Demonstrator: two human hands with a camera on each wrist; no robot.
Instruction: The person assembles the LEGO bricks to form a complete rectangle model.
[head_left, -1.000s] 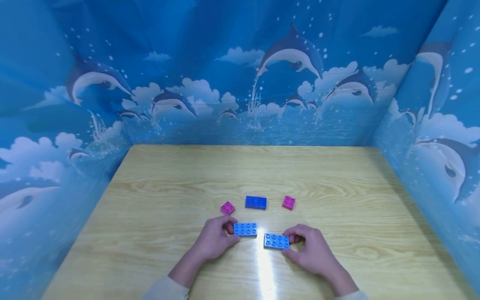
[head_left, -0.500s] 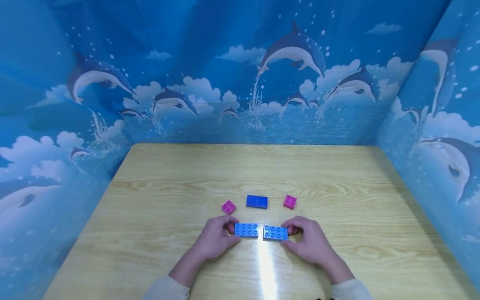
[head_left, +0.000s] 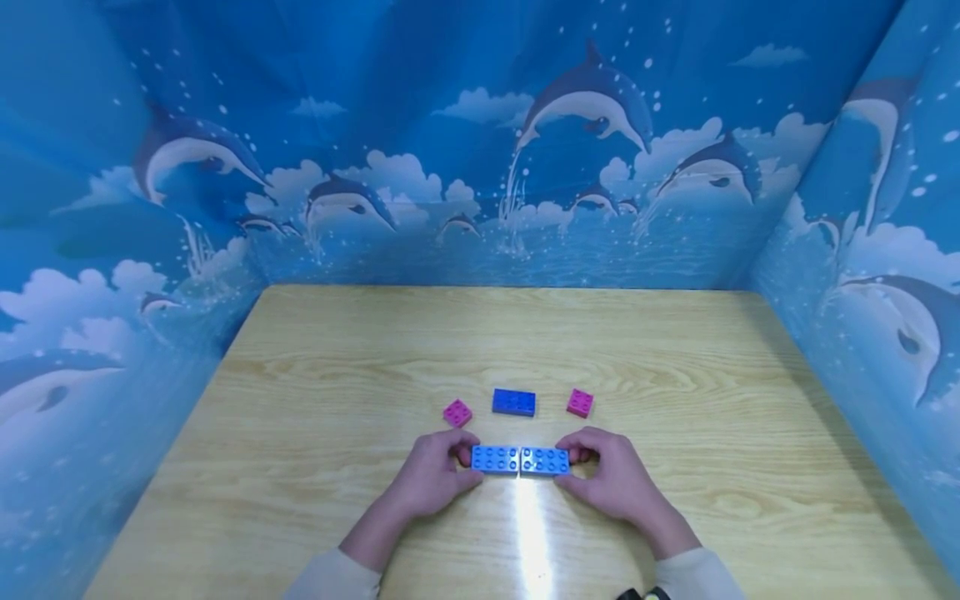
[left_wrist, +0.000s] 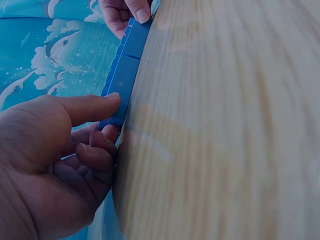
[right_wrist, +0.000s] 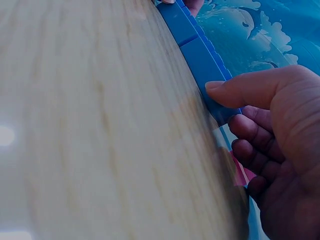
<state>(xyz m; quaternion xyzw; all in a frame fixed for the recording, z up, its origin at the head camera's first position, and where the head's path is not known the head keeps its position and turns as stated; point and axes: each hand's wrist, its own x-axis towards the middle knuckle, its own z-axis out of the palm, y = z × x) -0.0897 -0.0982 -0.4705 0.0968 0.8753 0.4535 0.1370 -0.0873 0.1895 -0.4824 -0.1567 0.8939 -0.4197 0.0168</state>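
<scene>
Two light blue toy building bricks lie end to end on the wooden table, with a thin seam between them. My left hand [head_left: 432, 475] pinches the outer end of the left brick [head_left: 495, 460] between thumb and fingers. The right brick [head_left: 545, 462] has its outer end pinched by my right hand [head_left: 613, 477]. In the left wrist view, the left thumb presses the near side of the left brick [left_wrist: 122, 85]. The right wrist view shows the right thumb on the side of the right brick [right_wrist: 205, 70].
Behind the hands lie a dark blue brick [head_left: 513, 403], a pink brick [head_left: 457, 413] on the left and another pink brick [head_left: 580, 402] on the right. A blue dolphin-print curtain [head_left: 420, 125] encloses the back and sides of the wooden table [head_left: 360, 350].
My right hand has moved left and slightly away from me with its brick, closing the gap to the left brick and bringing both into line. The left hand has hardly moved.
</scene>
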